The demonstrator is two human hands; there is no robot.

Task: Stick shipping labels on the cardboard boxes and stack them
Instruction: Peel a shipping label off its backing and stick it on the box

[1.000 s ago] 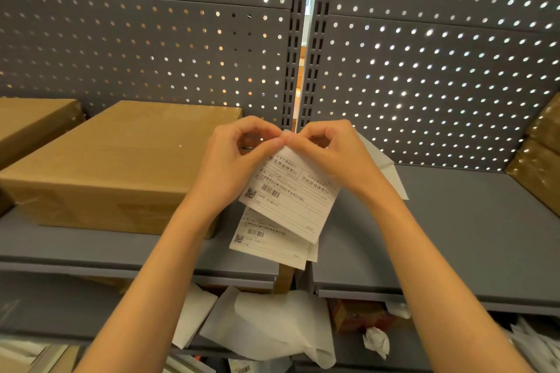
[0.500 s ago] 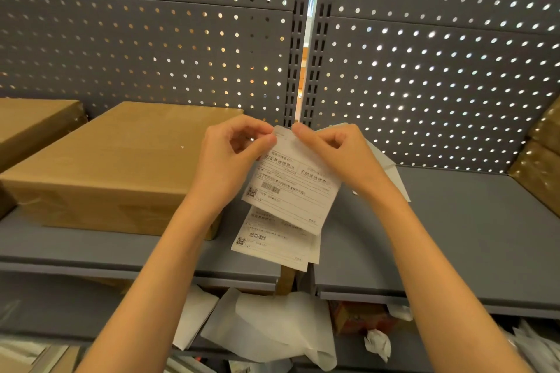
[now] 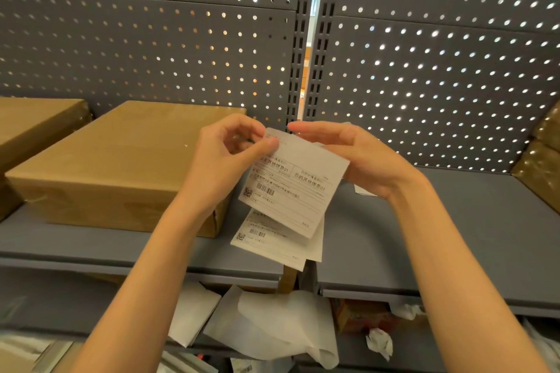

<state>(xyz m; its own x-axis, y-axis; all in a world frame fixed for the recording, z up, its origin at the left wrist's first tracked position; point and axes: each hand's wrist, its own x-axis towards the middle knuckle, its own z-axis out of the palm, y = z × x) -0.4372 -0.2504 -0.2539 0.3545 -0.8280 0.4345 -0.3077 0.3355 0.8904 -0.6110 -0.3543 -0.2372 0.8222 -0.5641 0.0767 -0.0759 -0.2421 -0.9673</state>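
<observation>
Left hand (image 3: pixel 225 154) pinches the upper left corner of the top shipping label (image 3: pixel 295 185) between thumb and curled fingers, holding it up in front of the grey metal shelf (image 3: pixel 454 236). Right hand (image 3: pixel 360 160) sits behind the label's right edge with fingers stretched out nearly straight toward the left; the sheet hides its palm side, so whether those fingers press the paper or only back it cannot be told. A second label (image 3: pixel 266 239) hangs below and behind the first, mostly covered, with only its lower strip, a barcode and a small square code showing. The print on both is too fine to read fully. More white paper peeks out behind the right hand, cut off by the wrist.

A flat cardboard box (image 3: pixel 121 166), matte brown with a taped seam on its near right corner, rests on the shelf just left of the hands, its right end hidden by the left forearm. Another box (image 3: pixel 33 124) is cropped by the left frame edge, and glossy wrapped parcels (image 3: pixel 539 160) are cropped at the right. Perforated grey panels (image 3: pixel 439 70) form the back wall. Below the shelf lie limp, translucent backing sheets (image 3: pixel 272 324) and a crumpled scrap (image 3: pixel 378 342).
</observation>
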